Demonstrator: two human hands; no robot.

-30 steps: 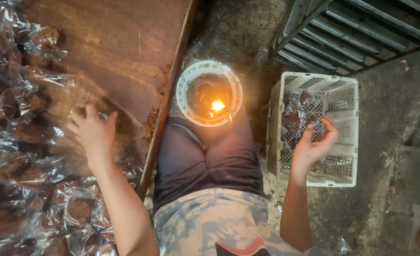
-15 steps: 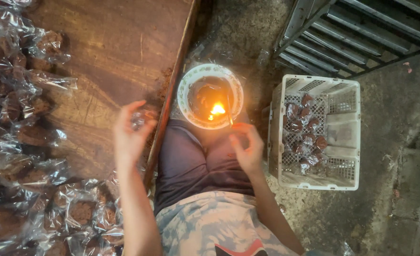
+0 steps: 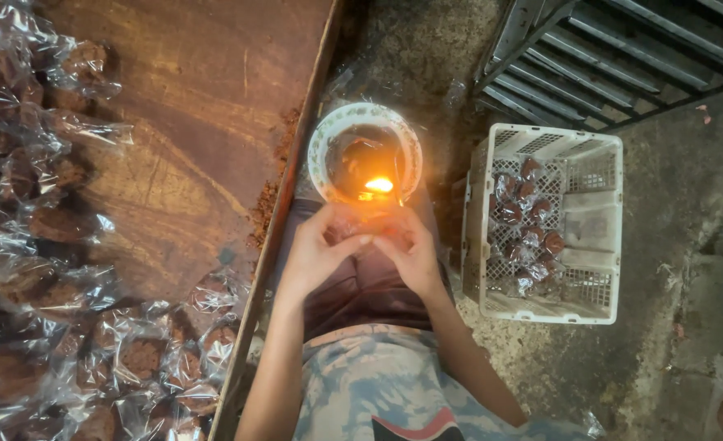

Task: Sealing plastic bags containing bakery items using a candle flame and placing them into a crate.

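Observation:
My left hand and my right hand meet over my lap, just below a white bowl with a small flame burning in it. Between the fingertips of both hands I pinch a small clear-wrapped brown sweet, close to the flame. Most of the sweet is hidden by my fingers.
A wooden board on the left carries many clear-wrapped brown sweets. A white plastic crate on the right holds several wrapped sweets. A metal rack lies at the top right on the rough concrete floor.
My left hand came off the board with a wrapped sweet and my right hand left the crate. Both hands have moved together in front of the flame.

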